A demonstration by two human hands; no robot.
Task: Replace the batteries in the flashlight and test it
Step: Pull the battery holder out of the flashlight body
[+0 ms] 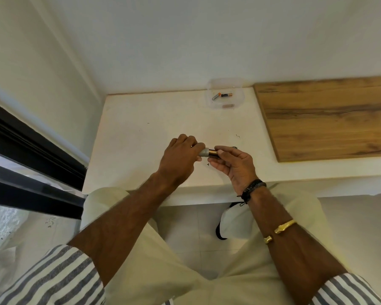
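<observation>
A small flashlight [209, 153] with a silver end and a dark, coppery barrel is held level above the white table [141, 133]. My left hand [180, 159] grips its silver end, fingers curled over it. My right hand [233, 166] pinches the dark barrel between thumb and fingertips, palm turned up. Two batteries [221, 95] lie in a clear plastic container [226, 93] at the back of the table, far from both hands. Part of the flashlight is hidden inside my left hand.
A wooden board [326, 119] lies on the table's right side. A small dark item [234, 147] sits on the table just behind my right hand. A dark window frame [31, 155] runs along the left. My legs are below the table's front edge.
</observation>
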